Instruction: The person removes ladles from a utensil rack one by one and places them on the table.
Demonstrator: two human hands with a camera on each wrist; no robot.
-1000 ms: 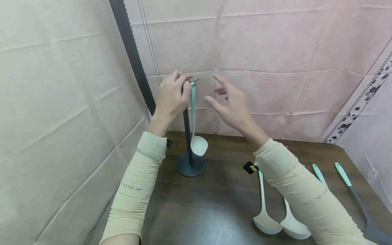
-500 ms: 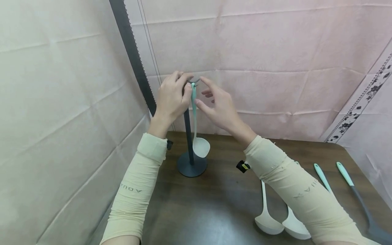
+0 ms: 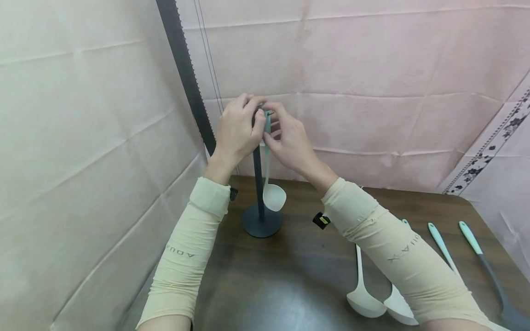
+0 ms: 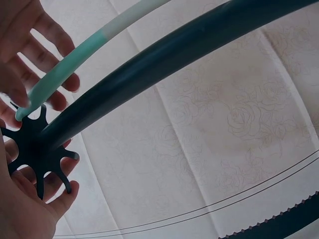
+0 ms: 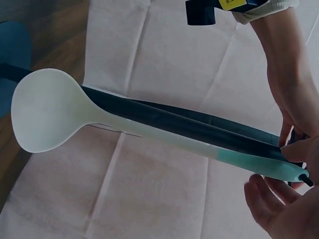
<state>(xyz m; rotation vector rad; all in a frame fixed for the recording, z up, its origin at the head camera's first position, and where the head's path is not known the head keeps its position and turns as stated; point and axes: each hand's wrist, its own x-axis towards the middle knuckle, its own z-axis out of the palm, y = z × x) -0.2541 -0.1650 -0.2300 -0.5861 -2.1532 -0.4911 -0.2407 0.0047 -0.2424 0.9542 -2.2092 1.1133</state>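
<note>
A white ladle (image 3: 274, 197) with a mint-green handle hangs from the dark utensil stand (image 3: 257, 174), its bowl low beside the post. My left hand (image 3: 240, 126) grips the stand's top, fingers around the ring of curved hooks (image 4: 37, 144) in the left wrist view. My right hand (image 3: 290, 140) is at the handle's upper end, thumb on one side and fingers on the other. In the right wrist view the green handle (image 5: 254, 163) passes between that thumb and fingers, and a dark hook tip pokes through its hole.
On the dark wooden table (image 3: 256, 285), two white ladles, one here (image 3: 366, 301), lie at right, partly under my right sleeve. Beyond them are another green-handled utensil (image 3: 440, 243) and a dark turner (image 3: 490, 271). Pale cloth (image 3: 352, 59) hangs behind and at the left.
My right hand has moved left, from apart to around the top of the ladle's handle. My left hand keeps its hold on the stand; the ladle has shifted slightly right.
</note>
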